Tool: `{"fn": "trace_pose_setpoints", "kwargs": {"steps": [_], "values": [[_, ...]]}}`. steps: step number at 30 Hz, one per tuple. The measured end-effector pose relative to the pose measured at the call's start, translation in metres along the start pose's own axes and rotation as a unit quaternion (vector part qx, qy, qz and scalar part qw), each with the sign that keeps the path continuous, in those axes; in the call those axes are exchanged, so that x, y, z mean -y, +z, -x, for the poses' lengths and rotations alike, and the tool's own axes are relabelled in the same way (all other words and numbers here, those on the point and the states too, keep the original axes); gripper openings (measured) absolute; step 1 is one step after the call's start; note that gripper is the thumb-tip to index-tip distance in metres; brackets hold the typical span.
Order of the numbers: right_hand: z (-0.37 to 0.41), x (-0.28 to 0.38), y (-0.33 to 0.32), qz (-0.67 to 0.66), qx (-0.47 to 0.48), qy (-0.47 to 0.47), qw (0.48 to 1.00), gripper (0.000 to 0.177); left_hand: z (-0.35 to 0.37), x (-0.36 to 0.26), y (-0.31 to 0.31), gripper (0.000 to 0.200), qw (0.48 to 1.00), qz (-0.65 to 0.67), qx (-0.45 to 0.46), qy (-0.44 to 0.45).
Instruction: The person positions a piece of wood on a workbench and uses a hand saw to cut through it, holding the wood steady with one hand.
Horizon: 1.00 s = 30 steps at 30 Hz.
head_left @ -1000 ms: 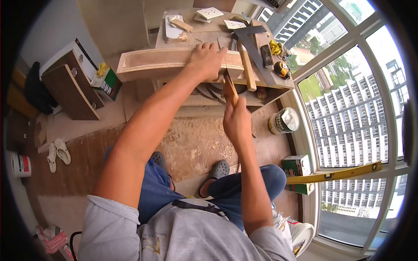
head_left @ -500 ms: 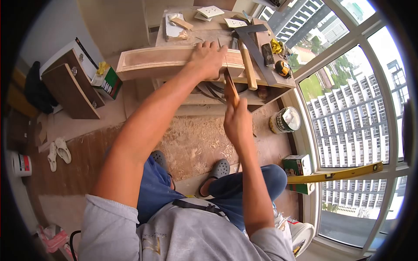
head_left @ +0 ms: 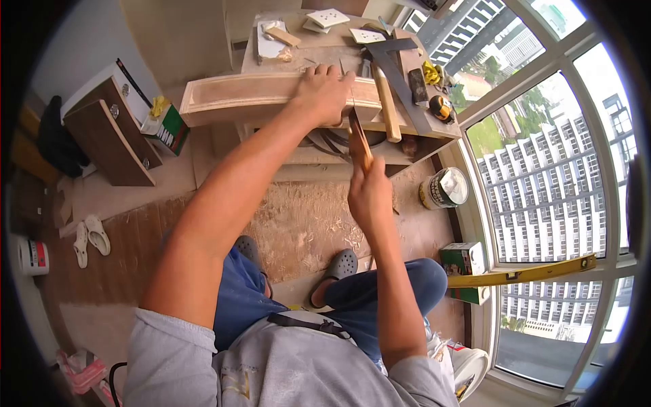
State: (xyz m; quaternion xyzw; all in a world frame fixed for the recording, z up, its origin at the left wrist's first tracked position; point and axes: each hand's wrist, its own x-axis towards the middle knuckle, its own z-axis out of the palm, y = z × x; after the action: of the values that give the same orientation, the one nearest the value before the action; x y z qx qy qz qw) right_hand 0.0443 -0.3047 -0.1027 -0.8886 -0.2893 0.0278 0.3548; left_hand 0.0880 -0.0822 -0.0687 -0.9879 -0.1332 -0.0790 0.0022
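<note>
A long wooden panel (head_left: 237, 91) with a moulded edge lies across the front of the workbench (head_left: 319, 55). My left hand (head_left: 324, 93) presses on it near its right end, fingers bent over the top and wrapped round the wood. In my right hand (head_left: 371, 197) is the wooden handle of a saw (head_left: 359, 138), its blade pointing away from me and meeting the panel just right of my left hand. A wooden-handled tool (head_left: 387, 105) and a dark metal square (head_left: 409, 91) lie to the right of the blade.
On the bench are a tape measure (head_left: 441, 108), socket plates (head_left: 327, 18) and a wood scrap (head_left: 283, 36). A tub (head_left: 444, 188) stands right of the bench, near a yellow spirit level (head_left: 522, 273). Dark boards (head_left: 112, 149) lean at the left. Shavings cover the floor.
Almost nothing differs. The panel's left end sits very slightly further left, while both hands and the saw are in nearly the same place.
</note>
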Motion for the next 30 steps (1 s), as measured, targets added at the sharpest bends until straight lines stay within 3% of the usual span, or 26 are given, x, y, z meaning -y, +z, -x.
{"fn": "trace_pose_setpoints", "kwargs": {"steps": [5, 9, 12, 14, 18, 23, 30], "values": [[-0.018, 0.016, -0.010, -0.034, -0.004, -0.035, 0.999, 0.024, 0.001, 0.001, -0.002, 0.097, 1.000, 0.025, 0.008, -0.002], [0.073, 0.005, -0.038, -0.028, 0.030, 0.023, 0.999, 0.022, 0.004, -0.001, 0.004, 0.100, 1.000, 0.026, 0.006, -0.001], [0.098, -0.003, -0.042, -0.021, 0.033, 0.046, 0.998, 0.021, 0.001, 0.000, 0.003, 0.101, 1.000, 0.011, 0.001, -0.001], [0.049, -0.009, -0.015, -0.001, 0.037, 0.058, 0.998, 0.023, 0.001, -0.001, 0.001, 0.099, 1.000, 0.003, 0.012, -0.002], [-0.023, 0.016, 0.000, -0.014, -0.012, -0.011, 1.000, 0.024, 0.002, 0.003, -0.004, 0.094, 1.000, 0.020, -0.004, 0.000], [0.010, 0.013, -0.009, -0.012, 0.001, -0.027, 1.000, 0.023, 0.014, -0.005, -0.003, 0.090, 1.000, 0.000, 0.001, 0.026], [0.024, 0.006, -0.017, -0.018, 0.011, 0.008, 1.000, 0.023, 0.001, -0.001, -0.004, 0.103, 0.999, 0.038, 0.014, -0.011]]}}
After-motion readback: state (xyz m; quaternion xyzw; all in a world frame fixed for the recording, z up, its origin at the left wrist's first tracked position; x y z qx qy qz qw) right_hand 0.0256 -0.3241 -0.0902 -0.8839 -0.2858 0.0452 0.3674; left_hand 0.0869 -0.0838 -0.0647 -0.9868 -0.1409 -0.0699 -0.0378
